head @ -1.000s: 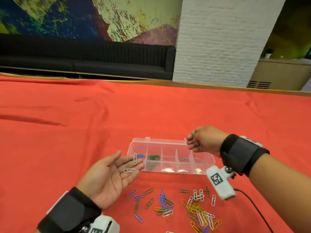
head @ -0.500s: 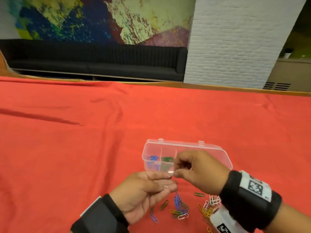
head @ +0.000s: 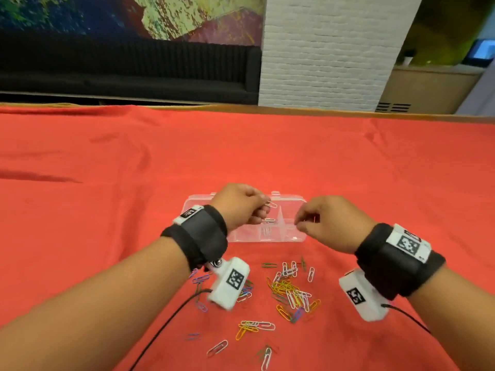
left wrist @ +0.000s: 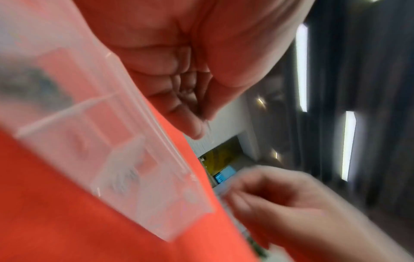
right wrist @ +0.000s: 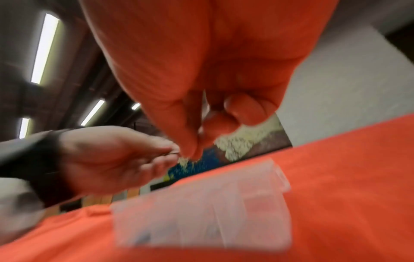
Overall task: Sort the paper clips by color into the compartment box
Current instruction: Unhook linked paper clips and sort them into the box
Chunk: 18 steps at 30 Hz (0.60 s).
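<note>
The clear compartment box point(head: 292, 202) lies open on the red cloth; white clips point(head: 265, 232) sit in a middle compartment. My left hand point(head: 241, 207) hovers over the box's left half and pinches a white paper clip point(head: 271, 204); a second white clip point(head: 269, 220) shows just under its fingers. My right hand point(head: 318, 220) hangs over the right half, fingers curled, thumb and forefinger tips together with nothing visible between them. Both wrist views are blurred: the box point(left wrist: 134, 159) lies below my left hand point(left wrist: 179, 70), and my right hand point(right wrist: 201, 88) pinches above the box point(right wrist: 201, 221).
A loose pile of mixed-colour paper clips point(head: 292, 290) lies on the cloth point(head: 107, 183) in front of the box, with strays point(head: 217, 348) nearer me. Black cables point(head: 171, 317) run from both wrist cameras. The table's far edge point(head: 321, 113) runs behind.
My left hand turned from palm-up to palm-down and rose over the box with a white clip. My right hand left the left palm and moved right over the box.
</note>
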Motion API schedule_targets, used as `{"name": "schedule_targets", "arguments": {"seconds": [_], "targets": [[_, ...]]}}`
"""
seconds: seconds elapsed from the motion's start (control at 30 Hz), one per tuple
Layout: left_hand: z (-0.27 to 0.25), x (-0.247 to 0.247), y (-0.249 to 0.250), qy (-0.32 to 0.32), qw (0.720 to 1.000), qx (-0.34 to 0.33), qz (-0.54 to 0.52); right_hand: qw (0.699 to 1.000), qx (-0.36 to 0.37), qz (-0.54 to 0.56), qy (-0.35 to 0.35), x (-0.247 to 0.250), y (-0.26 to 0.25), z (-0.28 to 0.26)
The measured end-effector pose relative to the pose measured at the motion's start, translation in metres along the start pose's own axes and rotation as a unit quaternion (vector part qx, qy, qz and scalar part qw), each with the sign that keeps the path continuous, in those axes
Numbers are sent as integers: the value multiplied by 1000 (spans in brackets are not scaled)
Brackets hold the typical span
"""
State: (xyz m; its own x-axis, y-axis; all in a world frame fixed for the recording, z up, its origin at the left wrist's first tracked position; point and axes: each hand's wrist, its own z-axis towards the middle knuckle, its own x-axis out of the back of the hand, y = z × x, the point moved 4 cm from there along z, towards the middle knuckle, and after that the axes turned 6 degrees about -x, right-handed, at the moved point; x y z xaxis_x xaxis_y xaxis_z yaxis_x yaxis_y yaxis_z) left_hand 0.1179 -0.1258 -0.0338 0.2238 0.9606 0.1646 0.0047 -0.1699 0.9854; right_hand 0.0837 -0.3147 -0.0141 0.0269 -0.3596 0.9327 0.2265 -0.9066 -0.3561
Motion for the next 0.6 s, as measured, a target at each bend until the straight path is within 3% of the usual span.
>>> {"name": "schedule_targets", "arguments": {"seconds": [0.07, 0.13, 0.17, 0.3, 0.4, 0.53, 0.6], "targets": [[14, -7, 6, -25, 976, -53, 209, 991, -7, -39, -128, -21, 10, -15], [12, -10, 14, -38, 893, -114, 434, 980, -11, -83, -179, -39, 22, -23], [5, -14, 17, -51, 862, -136, 485, 980, -12, -88, -177, -44, 27, -24], [-26, -47, -6, -226, 813, -118, 524, 982, -5, -83, -168, -56, 32, -19], [-33, -55, -27, -247, 749, -122, 603, 979, -14, -92, -181, -56, 35, -17], [-33, -50, -33, -206, 760, -114, 606, 983, -35, -16, -180, -47, 42, -23], [-35, -46, -37, -198, 768, -113, 598, 978, -53, 89, -183, -41, 43, -27]]}}
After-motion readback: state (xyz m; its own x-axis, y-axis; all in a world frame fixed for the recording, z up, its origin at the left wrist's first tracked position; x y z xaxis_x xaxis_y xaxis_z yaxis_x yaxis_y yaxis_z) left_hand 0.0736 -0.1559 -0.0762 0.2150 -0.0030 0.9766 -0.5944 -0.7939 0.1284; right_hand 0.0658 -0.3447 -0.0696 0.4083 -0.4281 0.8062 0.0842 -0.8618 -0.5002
